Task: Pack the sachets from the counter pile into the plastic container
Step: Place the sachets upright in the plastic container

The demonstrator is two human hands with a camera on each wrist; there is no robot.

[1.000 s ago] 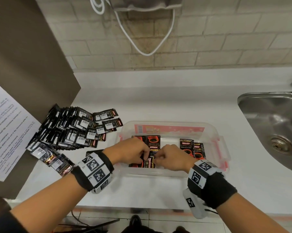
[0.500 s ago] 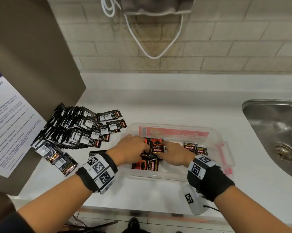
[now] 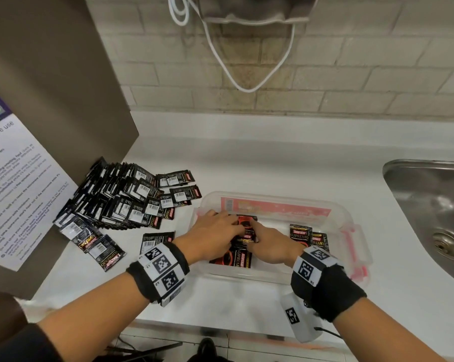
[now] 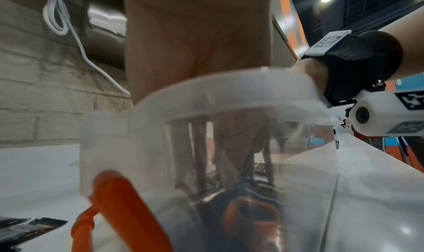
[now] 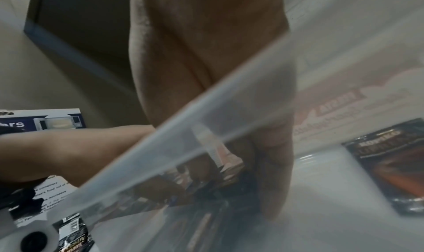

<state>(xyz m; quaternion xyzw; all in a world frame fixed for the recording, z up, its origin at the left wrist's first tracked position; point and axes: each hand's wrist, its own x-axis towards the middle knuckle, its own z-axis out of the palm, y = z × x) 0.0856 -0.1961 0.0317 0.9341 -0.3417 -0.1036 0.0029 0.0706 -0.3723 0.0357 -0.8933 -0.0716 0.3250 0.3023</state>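
your left hand (image 3: 215, 235) and your right hand (image 3: 271, 242) are both inside the clear plastic container (image 3: 341, 215), fingertips meeting over the stack of sachets (image 3: 246, 231) at its left half. the fingers of both hands curl down onto that stack, pressing and pinching its edges; how many sachets the stack holds cannot be counted, as the hands cover most of it. one sachet with a red cup print (image 3: 236, 259) lies flat at the near wall, below the stack. two more sachets (image 3: 300, 235) stand side by side in the right half, labels facing you, apart from your hands. that gives three separate sachets plus one stack in the container.

the container has two pink latches (image 3: 360, 259) visible on its right end and one orange-red latch (image 4: 128, 207) seen close in the left wrist view.

on the white counter (image 3: 273, 158), the counter pile (image 3: 121, 197) lies left of the container against the brown cabinet panel (image 3: 51, 87); its count is too large to read. three loose sachets lie nearer you: two overlapping (image 3: 98, 244) and one (image 3: 156, 237) just beside your left wrist.

one steel sink (image 3: 429, 210) sits at the right edge. one printed notice (image 3: 9, 184) hangs on the panel.

compared with half a second ago, both hands remain on the same stack and have drawn closer together over it, now covering more of its top sachet; the two standing sachets and the counter pile are unchanged.
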